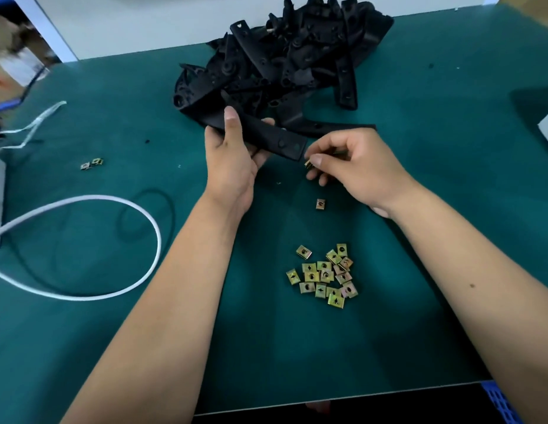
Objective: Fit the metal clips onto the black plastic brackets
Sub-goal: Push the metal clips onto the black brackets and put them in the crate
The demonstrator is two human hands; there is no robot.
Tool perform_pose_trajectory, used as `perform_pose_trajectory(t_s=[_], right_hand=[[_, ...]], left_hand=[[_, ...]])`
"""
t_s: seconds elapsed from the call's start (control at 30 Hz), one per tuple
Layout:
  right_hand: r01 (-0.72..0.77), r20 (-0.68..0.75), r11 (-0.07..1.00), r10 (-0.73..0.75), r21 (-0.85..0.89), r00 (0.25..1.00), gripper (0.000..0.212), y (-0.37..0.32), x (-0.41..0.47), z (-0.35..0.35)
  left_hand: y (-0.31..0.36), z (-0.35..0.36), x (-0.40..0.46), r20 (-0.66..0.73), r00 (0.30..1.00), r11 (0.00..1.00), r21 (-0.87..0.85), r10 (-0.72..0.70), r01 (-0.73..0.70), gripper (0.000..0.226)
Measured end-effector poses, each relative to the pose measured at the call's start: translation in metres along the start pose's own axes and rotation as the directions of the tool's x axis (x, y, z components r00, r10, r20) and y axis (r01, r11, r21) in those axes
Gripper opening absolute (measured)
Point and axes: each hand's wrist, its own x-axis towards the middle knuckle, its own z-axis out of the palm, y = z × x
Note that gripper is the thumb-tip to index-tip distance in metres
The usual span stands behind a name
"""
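My left hand (pixel 233 160) grips a long black plastic bracket (pixel 275 140) above the green mat, its flat end with two holes pointing right. Just off that end, my right hand (pixel 352 166) pinches a brass-coloured metal clip (pixel 308 163) between thumb and fingertips; the clip is close to the bracket's tip but apart from it. A single clip (pixel 320 204) lies on the mat below my right hand. Several more clips (pixel 326 276) lie in a loose pile nearer me. A heap of black brackets (pixel 285 53) is stacked at the back of the table.
Two stray clips (pixel 92 163) lie at the left. A white cable (pixel 113 246) and a thin black cord (pixel 147 212) loop across the left of the green mat (pixel 435 240). A white wall panel (pixel 144 22) stands behind the heap. The table's front edge (pixel 343 396) is near me.
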Motion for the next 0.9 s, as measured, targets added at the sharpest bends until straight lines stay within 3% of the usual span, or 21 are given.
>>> perform_pose_trajectory(t_s=[0.07,0.17,0.27,0.43,0.57,0.63,0.8,0.9], right_hand=[[-0.018,0.008,0.999,0.017,0.041,1.000,0.019,0.002,0.001,-0.002],[-0.020,-0.017,0.998,0.021,0.061,1.000,0.029,0.003,0.000,-0.001],[-0.008,-0.032,1.000,0.008,-0.003,0.999,0.031,0.002,0.000,0.001],[0.071,-0.050,0.957,-0.088,-0.280,0.995,0.032,-0.002,0.000,0.008],[0.101,-0.056,0.949,-0.124,-0.299,0.991,0.027,-0.005,-0.002,0.011],[0.098,-0.060,0.955,-0.119,-0.281,0.991,0.019,-0.005,-0.002,0.010],[0.090,-0.069,0.957,-0.113,-0.274,0.991,0.023,-0.003,-0.001,0.010],[0.092,-0.098,0.956,-0.123,-0.277,0.987,0.020,-0.003,-0.001,0.010]], left_hand=[[0.001,-0.002,0.002,0.026,0.998,0.997,-0.037,-0.064,0.065,0.043],[-0.001,-0.005,0.000,0.065,0.993,0.990,0.107,-0.097,0.089,0.067],[-0.003,-0.004,0.000,0.063,0.994,0.987,0.141,-0.088,0.078,0.067],[-0.004,-0.002,-0.003,0.047,0.998,0.990,0.133,-0.050,0.044,0.077],[-0.003,0.001,-0.006,0.030,0.999,0.987,0.154,-0.041,0.036,0.075],[-0.003,0.001,-0.006,0.034,0.998,0.987,0.153,-0.047,0.041,0.068],[0.003,0.001,-0.005,0.034,0.999,0.991,0.130,-0.039,0.035,0.016],[0.007,-0.004,-0.003,0.029,1.000,0.989,0.149,-0.002,-0.003,0.002]])
